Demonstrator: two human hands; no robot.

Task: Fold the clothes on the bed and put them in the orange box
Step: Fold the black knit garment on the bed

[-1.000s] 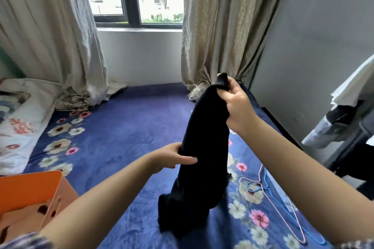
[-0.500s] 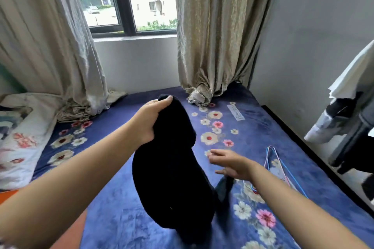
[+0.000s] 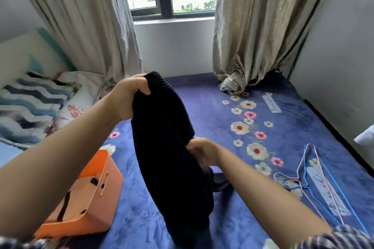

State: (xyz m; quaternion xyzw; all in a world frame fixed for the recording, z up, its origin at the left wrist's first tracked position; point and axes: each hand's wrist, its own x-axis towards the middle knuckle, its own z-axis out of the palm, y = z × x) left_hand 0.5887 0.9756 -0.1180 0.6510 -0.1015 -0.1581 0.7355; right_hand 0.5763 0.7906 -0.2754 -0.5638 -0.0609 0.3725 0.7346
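My left hand [image 3: 129, 97] holds the black garment [image 3: 168, 147] up by its top edge, fingers [image 3: 141, 82] curled over the ribbed fabric and the thumb clamped beneath it. My right hand [image 3: 202, 152] sits lower, at the garment's right side about halfway down; its fingers are bent into the cloth and seem to pinch a fold, though the fabric hides the tips. The garment hangs in a long dark bundle, its lower end reaching the bed [image 3: 212, 111]. The orange box [image 3: 97, 204] stands on the bed just left of the garment, beneath my left forearm, with peach cloth showing inside. Two wire hangers [image 3: 309, 170], pink and blue, lie on the blanket to the right, well apart from the garment.

Half a second ago my right hand was spread open beside the garment and touching nothing; now it has closed in on the fabric. The left hand's grip on the top is unchanged. The box, barely visible then, is now plainly in view.
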